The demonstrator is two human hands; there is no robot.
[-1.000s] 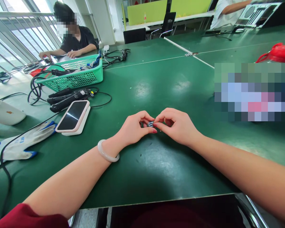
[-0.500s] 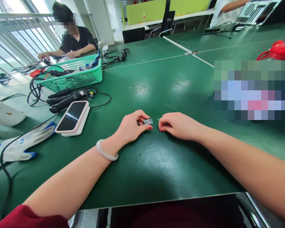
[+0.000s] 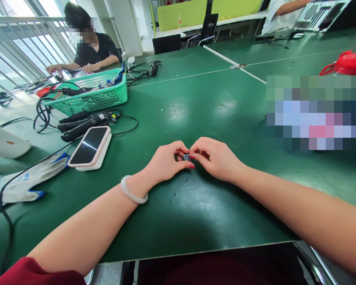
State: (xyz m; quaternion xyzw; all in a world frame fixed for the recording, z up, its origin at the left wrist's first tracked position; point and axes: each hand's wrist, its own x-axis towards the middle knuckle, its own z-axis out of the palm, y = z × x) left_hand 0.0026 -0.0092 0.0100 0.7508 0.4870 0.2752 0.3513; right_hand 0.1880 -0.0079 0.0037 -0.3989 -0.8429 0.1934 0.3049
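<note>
A tiny circuit board (image 3: 186, 157) sits pinched between the fingertips of both my hands, just above the green table (image 3: 195, 107). My left hand (image 3: 166, 161), with a pale bangle on its wrist, grips the board's left side with curled fingers. My right hand (image 3: 215, 157) meets it from the right, thumb and forefinger closed on the board's other edge. Most of the board is hidden by the fingers.
A phone on a white stand (image 3: 90, 146) lies left of my hands, beside black tools with cables (image 3: 83, 120), a green basket (image 3: 89, 93) and work gloves (image 3: 20, 184). A seated person works at the far left. A red object (image 3: 348, 63) sits at right.
Half a second ago my right hand rested apart on the table while the left held the board alone. The right hand has come back and pinched the board again.
</note>
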